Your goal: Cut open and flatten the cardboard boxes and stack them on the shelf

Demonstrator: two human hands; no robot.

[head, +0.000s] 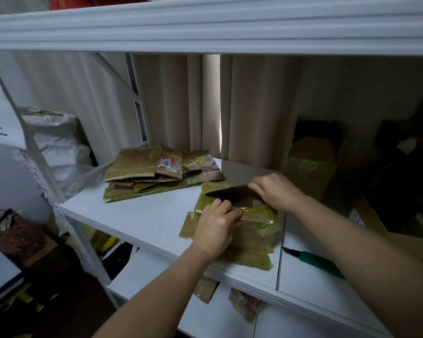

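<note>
Both hands work on a brown cardboard box wrapped in yellow-green tape (242,225), which lies on the white shelf board (142,215) with its open mouth facing away from the person. The left hand (216,226) rests on the near side of the box, its fingers curled over the near lip of the opening and pinching that edge. The right hand (275,191) grips the far flap of the same opening, fingers curled over the cardboard edge, so the dark interior gapes between the two grips. Beyond and to the left of the left hand's hold, well apart from the box, sits a pile of flattened brown cardboard pieces with yellow-green tape (161,174) on the same board; one piece carries a white label. To the right of the right forearm, near the box, a green-handled utility knife (315,261) lies on the shelf, its blade end pointing toward the box.
</note>
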